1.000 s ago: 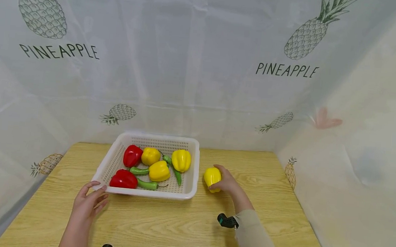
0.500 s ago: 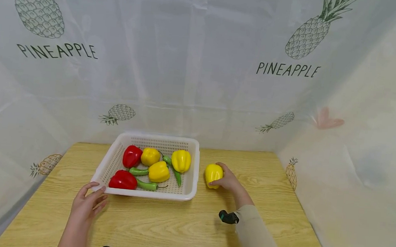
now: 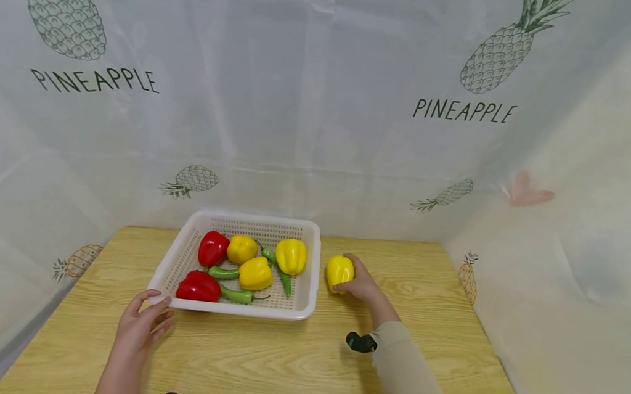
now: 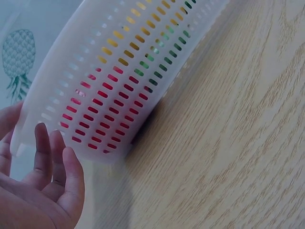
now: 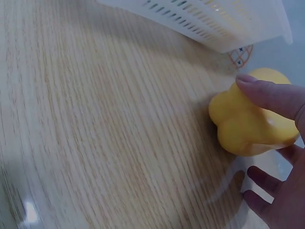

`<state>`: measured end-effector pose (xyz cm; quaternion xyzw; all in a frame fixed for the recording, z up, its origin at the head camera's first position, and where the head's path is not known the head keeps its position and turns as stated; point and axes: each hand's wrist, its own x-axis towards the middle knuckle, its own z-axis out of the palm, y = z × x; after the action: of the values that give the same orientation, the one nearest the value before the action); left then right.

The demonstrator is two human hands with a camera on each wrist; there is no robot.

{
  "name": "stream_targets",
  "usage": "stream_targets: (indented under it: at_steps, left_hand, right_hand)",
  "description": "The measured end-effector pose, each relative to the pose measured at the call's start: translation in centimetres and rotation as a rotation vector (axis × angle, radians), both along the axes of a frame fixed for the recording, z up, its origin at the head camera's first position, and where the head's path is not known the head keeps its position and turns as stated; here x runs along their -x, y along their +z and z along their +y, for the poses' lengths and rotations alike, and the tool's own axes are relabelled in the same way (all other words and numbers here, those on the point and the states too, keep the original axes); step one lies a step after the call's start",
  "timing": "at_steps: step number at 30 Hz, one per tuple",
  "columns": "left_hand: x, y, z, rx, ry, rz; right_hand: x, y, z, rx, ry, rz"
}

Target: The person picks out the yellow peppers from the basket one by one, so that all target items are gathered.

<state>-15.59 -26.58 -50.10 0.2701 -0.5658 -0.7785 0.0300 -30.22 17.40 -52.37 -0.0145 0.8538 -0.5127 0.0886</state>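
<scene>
A yellow bell pepper (image 3: pixel 340 274) is just right of the white plastic basket (image 3: pixel 314 271). My right hand (image 3: pixel 362 282) grips it from the right, with the thumb (image 5: pixel 271 95) across its near side and a finger beneath in the right wrist view. Whether the pepper touches the table I cannot tell. My left hand (image 3: pixel 141 322) holds the basket's front left corner at the rim, several fingers (image 4: pixel 71 176) loosely bent outside the slotted wall. Inside the basket lie red bell peppers (image 3: pixel 199 286), yellow bell peppers (image 3: pixel 291 257) and green chili peppers (image 3: pixel 236 295).
The basket stands on a wood-grain table (image 3: pixel 258 359), near its back edge. A pale curtain (image 3: pixel 310 128) printed with pineapples hangs behind and along the sides. Black wrist devices (image 3: pixel 361 343) sit by both arms.
My right hand has moved the yellow bell pepper slightly away from me, beside the basket. My left hand has stayed at the basket's corner.
</scene>
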Motion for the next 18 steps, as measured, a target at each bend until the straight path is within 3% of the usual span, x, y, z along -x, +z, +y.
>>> stream_targets:
  at_steps: [18]
  left_hand:
    - [0.0,0.0,0.2,-0.021,-0.002,0.012]
  right_hand:
    - [1.4,-1.0,-0.7,-0.006,-0.026,-0.002]
